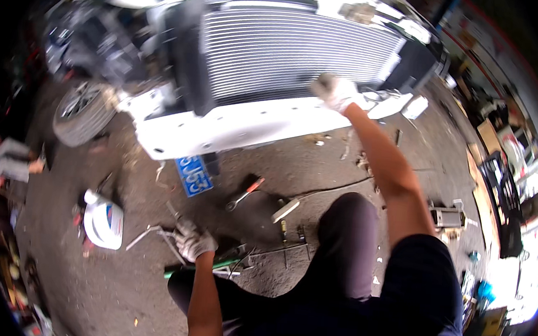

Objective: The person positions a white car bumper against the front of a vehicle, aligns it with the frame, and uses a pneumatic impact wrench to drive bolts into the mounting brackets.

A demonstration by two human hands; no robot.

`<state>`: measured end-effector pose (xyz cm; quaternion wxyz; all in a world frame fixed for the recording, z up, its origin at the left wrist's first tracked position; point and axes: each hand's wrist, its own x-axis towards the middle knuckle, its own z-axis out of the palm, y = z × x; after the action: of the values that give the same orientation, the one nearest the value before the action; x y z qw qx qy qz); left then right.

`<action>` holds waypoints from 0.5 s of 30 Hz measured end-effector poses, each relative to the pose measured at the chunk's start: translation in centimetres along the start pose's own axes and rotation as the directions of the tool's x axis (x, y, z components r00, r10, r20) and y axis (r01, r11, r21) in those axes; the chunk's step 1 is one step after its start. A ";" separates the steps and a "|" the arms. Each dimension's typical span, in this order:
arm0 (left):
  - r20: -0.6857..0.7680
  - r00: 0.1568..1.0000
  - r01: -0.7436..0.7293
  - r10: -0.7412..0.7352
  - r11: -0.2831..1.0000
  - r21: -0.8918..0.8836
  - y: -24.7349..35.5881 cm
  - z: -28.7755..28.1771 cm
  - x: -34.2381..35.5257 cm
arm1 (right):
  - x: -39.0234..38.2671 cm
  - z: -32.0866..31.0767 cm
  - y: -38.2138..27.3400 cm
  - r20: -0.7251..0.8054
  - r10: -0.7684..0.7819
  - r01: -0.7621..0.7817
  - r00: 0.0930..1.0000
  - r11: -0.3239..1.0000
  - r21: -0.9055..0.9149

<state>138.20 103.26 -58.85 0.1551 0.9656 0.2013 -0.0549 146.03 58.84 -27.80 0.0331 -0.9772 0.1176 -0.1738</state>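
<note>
My right hand (335, 92), in a pale work glove, is closed at the lower edge of a finned car radiator (291, 46), just above a white bumper beam (240, 126). Motion blur and the glove hide what its fingers grip, if anything. Low down at the left, my gloved left hand (195, 244) has its fingers curled near the ground. A thin grey piece shows by its fingertips, too blurred to name. Beside that hand lie a bent metal rod (147, 231) and a green bar (175, 273).
A white jug (103, 221) stands left of my left hand. A wheel (84, 112) lies beside the car. On the ground are a blue licence plate (194, 176), a red-handled wrench (245, 193) and a cable (334, 187). Another person (13, 160) is at the far left.
</note>
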 end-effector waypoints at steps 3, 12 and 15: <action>-0.333 0.934 -0.161 0.131 0.985 -0.067 -2.6 2.8 1.7 | 0.8 3.1 -1.8 0.047 0.134 -0.136 0.990 0.990 0.030; -0.010 1.000 0.016 -0.015 0.999 0.032 -2.7 2.1 3.2 | 0.6 2.9 -1.2 0.172 0.008 -0.033 0.985 0.990 0.138; 0.206 0.965 0.138 -0.161 0.983 0.125 -0.1 -1.4 1.9 | 0.8 2.0 -1.1 0.192 -0.017 -0.015 0.981 0.986 0.165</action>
<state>139.93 104.52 -57.86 0.1182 0.9431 0.2523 -0.1814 147.71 59.70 -29.24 0.1252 -0.9833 0.0985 -0.0876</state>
